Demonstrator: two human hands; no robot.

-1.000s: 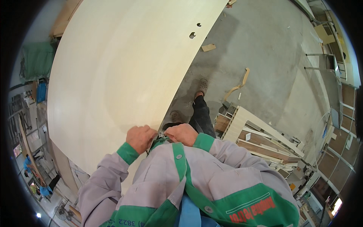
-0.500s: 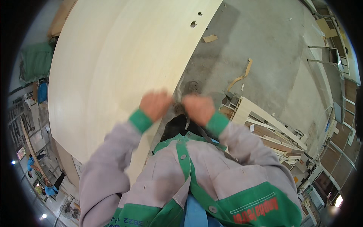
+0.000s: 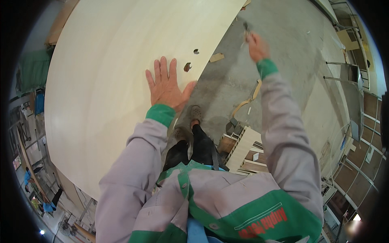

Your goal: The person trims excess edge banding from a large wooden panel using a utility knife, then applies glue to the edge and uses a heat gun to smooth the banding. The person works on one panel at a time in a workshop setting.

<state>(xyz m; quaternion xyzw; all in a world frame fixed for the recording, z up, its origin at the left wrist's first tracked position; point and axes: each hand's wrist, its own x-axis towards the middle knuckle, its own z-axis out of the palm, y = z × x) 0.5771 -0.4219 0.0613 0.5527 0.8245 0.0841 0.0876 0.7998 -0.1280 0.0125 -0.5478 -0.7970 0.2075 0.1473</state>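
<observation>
My left hand [image 3: 167,90] lies flat with fingers spread on a large pale plywood panel [image 3: 109,81], close to its right edge. Just beyond the fingertips, two small ragged holes [image 3: 187,67] go through the panel. My right hand [image 3: 258,46] is raised out to the right, past the panel's edge and over the floor. Its fingers are closed around a slim tool with a dark end [image 3: 246,26]. Motion blurs that tool, so its exact kind does not show.
Wood offcuts [image 3: 246,103] lie on the grey concrete floor [image 3: 291,60]. A pile of timber frames and boards [image 3: 245,150] stands right of my feet. A metal-legged stand [image 3: 346,73] is at the far right. People in blue [image 3: 49,207] are at the far left.
My hands were together, blurred, at the panel's edge. The left has opened onto the panel; the right has swung forward and right with the tool. The holes now appear nearer me.
</observation>
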